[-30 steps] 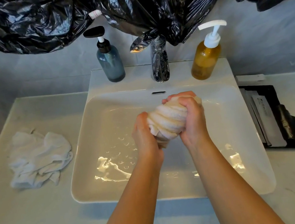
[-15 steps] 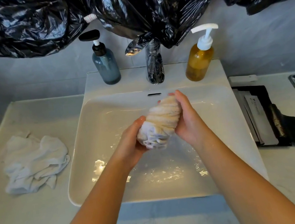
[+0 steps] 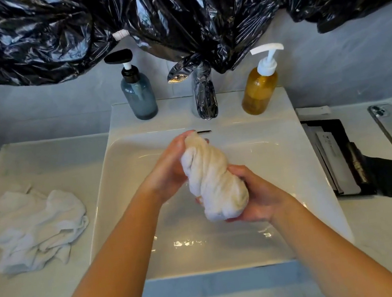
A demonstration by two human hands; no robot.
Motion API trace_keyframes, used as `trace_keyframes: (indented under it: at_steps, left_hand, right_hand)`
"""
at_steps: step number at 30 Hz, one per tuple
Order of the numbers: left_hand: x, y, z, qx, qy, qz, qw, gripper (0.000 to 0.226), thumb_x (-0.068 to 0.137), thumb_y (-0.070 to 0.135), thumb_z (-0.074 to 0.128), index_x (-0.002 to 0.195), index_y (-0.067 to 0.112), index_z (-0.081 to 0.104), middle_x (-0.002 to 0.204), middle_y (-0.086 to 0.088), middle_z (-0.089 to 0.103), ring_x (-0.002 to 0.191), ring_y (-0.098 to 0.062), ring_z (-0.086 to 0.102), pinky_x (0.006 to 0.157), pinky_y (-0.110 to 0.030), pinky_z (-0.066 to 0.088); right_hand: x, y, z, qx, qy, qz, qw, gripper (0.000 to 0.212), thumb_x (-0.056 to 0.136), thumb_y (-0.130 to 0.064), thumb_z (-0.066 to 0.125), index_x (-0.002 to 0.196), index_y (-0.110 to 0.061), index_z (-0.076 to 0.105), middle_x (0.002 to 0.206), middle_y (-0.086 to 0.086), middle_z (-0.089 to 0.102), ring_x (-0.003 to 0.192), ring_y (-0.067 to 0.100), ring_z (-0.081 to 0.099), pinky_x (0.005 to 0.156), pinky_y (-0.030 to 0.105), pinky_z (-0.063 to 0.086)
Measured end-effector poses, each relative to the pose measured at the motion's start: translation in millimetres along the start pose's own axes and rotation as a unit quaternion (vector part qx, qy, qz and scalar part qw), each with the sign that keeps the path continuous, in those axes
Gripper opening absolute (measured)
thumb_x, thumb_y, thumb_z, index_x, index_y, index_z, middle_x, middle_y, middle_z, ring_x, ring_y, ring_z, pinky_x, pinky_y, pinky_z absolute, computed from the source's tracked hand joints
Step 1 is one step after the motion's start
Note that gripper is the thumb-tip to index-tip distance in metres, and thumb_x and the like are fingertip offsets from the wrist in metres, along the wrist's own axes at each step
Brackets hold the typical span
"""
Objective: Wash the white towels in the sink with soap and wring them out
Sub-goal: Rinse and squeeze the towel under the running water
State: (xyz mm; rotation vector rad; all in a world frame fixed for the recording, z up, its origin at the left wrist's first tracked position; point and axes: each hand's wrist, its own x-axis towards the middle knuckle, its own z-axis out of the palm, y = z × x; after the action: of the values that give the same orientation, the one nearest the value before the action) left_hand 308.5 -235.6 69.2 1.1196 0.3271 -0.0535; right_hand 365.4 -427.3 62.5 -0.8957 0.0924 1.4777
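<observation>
The other towels lie heaped on the left counter. Over the sink, my left hand has shifted to clasp the twisted towel at its far end, and my right hand now grips the near end. Grips swapped, so another wringing twist probably comes next.

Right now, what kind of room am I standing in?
Probably a bathroom: a white sink with a faucet, plus a blue pump bottle and an amber pump bottle on its back ledge.

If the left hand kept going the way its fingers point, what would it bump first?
Probably the sink, at its back wall just below the faucet. The left hand, gripping the twisted towel, points there; depth is unclear.
</observation>
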Motion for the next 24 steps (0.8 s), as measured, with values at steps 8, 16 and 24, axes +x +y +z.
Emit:
trace_keyframes:
  at_steps: [8, 16, 24]
  left_hand:
    - [-6.9, -7.8, 48.3, 0.157, 0.092, 0.167, 0.969, 0.020, 0.079, 0.003, 0.055, 0.096, 0.013, 0.054, 0.085, -0.012, 0.063, 0.087, -0.031, 0.069, 0.083, -0.047, 0.055]
    - [0.1, -16.6, 69.0, 0.160, 0.306, 0.201, 0.917, 0.008, 0.077, 0.022, 0.056, 0.081, 0.027, 0.052, 0.085, -0.014, 0.067, 0.078, -0.025, 0.065, 0.078, -0.044, 0.054]
    - [7.0, -33.2, 63.9, 0.054, 0.445, 0.191, 0.873, 0.001, 0.079, 0.025, 0.055, 0.079, 0.026, 0.054, 0.091, -0.021, 0.066, 0.088, -0.033, 0.063, 0.087, -0.047, 0.052]
  right_hand:
    - [6.3, 18.0, -5.1, 0.175, 0.096, 0.010, 0.980, 0.063, 0.088, -0.064, 0.053, 0.112, -0.010, 0.076, 0.126, 0.020, 0.066, 0.113, 0.044, 0.062, 0.096, 0.067, 0.043]
    - [43.2, 16.1, 17.2, 0.187, 0.357, -0.130, 0.906, 0.026, 0.093, -0.029, 0.052, 0.089, -0.008, 0.067, 0.083, 0.012, 0.066, 0.079, 0.029, 0.063, 0.072, 0.034, 0.050]
    - [54.0, 22.3, 12.4, 0.096, 0.401, -0.188, 0.892, 0.032, 0.093, -0.037, 0.059, 0.091, -0.007, 0.071, 0.090, 0.011, 0.071, 0.087, 0.029, 0.067, 0.083, 0.040, 0.053]
